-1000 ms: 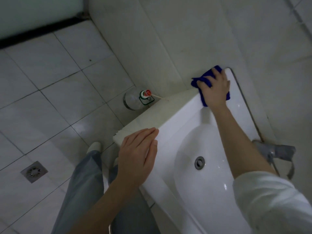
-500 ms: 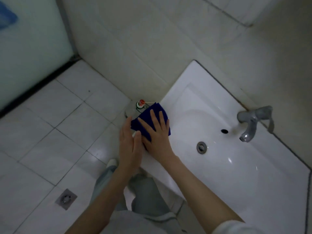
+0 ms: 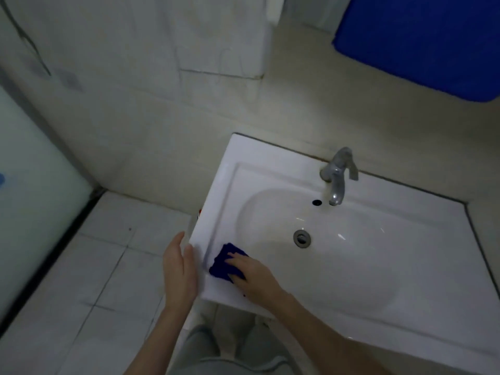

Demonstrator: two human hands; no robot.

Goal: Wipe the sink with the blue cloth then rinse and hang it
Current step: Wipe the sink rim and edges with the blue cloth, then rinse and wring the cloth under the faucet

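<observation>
A white sink (image 3: 270, 169) is fixed against the tiled wall, with a grey tap (image 3: 336, 177) at its back and a metal drain (image 3: 301, 237) in the bowl. The dark blue cloth (image 3: 223, 262) lies bunched on the sink's front left corner. My right hand (image 3: 253, 273) presses flat on the cloth, fingers over its near side. My left hand (image 3: 180, 269) rests open against the sink's left edge, holding nothing.
A large blue object (image 3: 422, 39) hangs on the wall at the top right. The tiled floor (image 3: 89, 288) runs to the left, bordered by a frosted glass panel (image 3: 29, 201). A bottle's red cap (image 3: 200, 211) peeks out beside the sink's left side.
My right hand slid the cloth from the sink's back left corner along the left rim to the front left corner. My head turned, bringing the tap and whole sink into view.
</observation>
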